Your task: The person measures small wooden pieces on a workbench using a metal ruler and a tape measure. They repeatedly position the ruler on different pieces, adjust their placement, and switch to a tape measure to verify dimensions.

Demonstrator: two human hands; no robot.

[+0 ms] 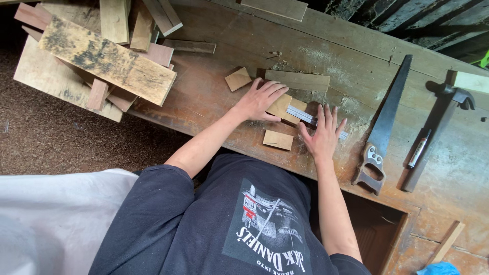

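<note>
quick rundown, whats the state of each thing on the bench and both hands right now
left hand: open, flat on the wood block
right hand: open, fingers spread, pressing the metal ruler
wood block: flat, under the ruler
metal ruler: lying across the block
handsaw: lying idle
hammer: lying idle
marker: capped, beside the hammer
scrap boards: piled loosely

A slim black marker pen with a white label band and red tip point(418, 150) lies on the worn wooden workbench point(214, 97), to the right, between a handsaw and a hammer. The label is a narrow white wrap around the barrel. No packages, signs or screens appear anywhere.
</note>
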